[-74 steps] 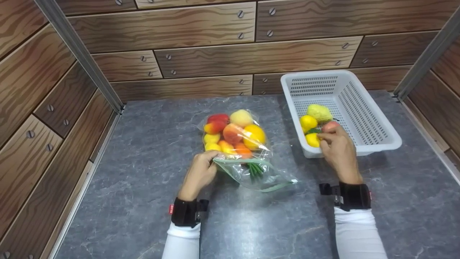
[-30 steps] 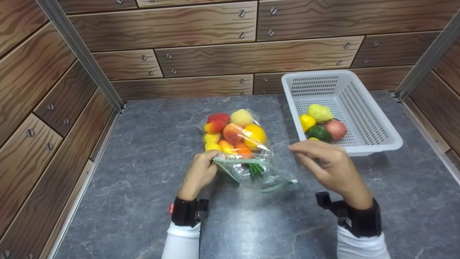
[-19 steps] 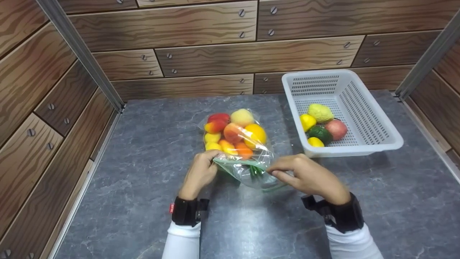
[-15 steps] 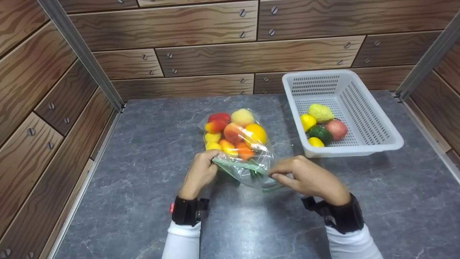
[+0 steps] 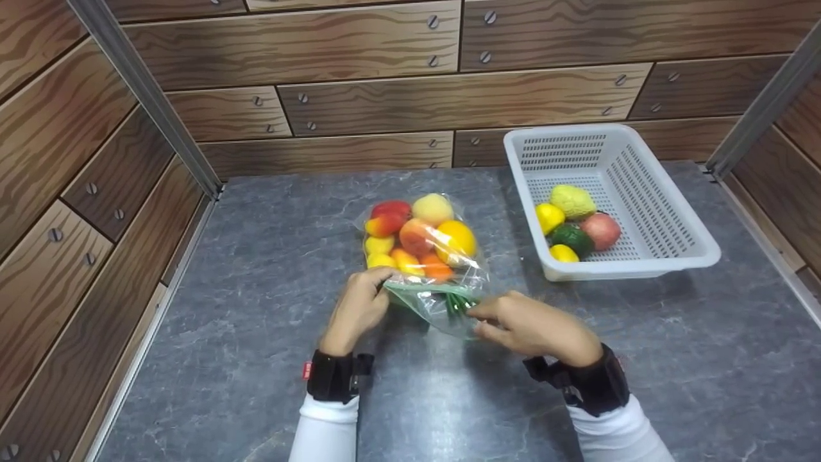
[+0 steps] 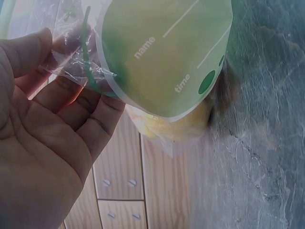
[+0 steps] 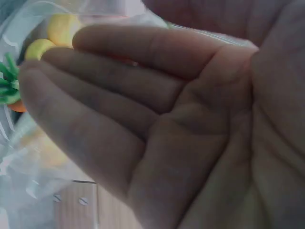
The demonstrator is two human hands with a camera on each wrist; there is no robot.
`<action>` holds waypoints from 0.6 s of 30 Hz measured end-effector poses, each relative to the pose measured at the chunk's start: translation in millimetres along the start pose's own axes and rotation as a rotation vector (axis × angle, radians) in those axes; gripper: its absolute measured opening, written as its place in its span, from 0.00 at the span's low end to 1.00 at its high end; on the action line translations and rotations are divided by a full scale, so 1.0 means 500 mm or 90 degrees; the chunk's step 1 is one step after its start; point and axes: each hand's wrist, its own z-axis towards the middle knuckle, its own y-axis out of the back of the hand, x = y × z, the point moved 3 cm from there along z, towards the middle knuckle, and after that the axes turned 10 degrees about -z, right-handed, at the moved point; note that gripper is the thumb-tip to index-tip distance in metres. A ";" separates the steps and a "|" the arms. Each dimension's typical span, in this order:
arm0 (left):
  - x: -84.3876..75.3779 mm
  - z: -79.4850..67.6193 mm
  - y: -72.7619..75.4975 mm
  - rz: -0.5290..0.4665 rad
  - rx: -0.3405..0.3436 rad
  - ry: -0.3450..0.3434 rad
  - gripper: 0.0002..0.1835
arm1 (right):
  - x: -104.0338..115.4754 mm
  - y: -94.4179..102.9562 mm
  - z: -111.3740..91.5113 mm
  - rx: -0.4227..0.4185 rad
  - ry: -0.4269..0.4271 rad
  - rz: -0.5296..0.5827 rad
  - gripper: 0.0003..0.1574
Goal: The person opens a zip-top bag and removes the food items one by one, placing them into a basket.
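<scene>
A clear zip bag (image 5: 474, 276) filled with fruit lies mid-table, its green-edged mouth toward me. My left hand (image 5: 356, 308) pinches the left corner of that mouth between thumb and fingers; in the left wrist view, the bag's green label reads "name" and "time". At the right side of the mouth is my right hand (image 5: 532, 327), its fingers (image 7: 86, 105) long and straight in the right wrist view, with the thumb apart from them. The bag's edge runs between thumb and fingers. Green stems (image 5: 457, 301) lie inside the mouth, beside an orange (image 5: 457, 240) and other fruit.
A white slotted basket (image 5: 680, 260) stands at the back right. It holds a pinkish-red fruit (image 5: 601, 231), a dark green avocado-like fruit (image 5: 573, 240), a bumpy yellow-green fruit (image 5: 573, 201) and two lemon-yellow fruits (image 5: 550, 219). Wood-patterned panels (image 5: 359, 109) close off the back and sides.
My right hand has left the basket, where it touched the fruit, and moved left and toward me to the bag's mouth. My left hand keeps its hold on the bag's corner.
</scene>
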 end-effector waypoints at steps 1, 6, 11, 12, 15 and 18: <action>0.000 0.001 0.000 0.000 0.002 -0.001 0.21 | -0.002 -0.005 0.004 0.003 -0.006 -0.002 0.13; -0.003 0.003 -0.002 0.008 0.006 -0.003 0.16 | -0.008 -0.032 0.026 0.008 -0.063 -0.036 0.12; -0.006 0.003 -0.004 0.014 0.012 -0.006 0.10 | -0.006 -0.060 0.041 -0.008 -0.157 -0.078 0.15; -0.007 0.004 -0.004 0.013 0.014 -0.008 0.10 | -0.005 -0.066 0.043 -0.013 -0.171 -0.085 0.14; -0.008 0.004 -0.005 0.009 0.018 -0.015 0.10 | -0.009 -0.085 0.052 -0.025 -0.200 -0.083 0.12; -0.006 0.004 -0.007 0.009 0.018 -0.021 0.11 | -0.017 -0.103 0.063 -0.060 -0.210 -0.077 0.10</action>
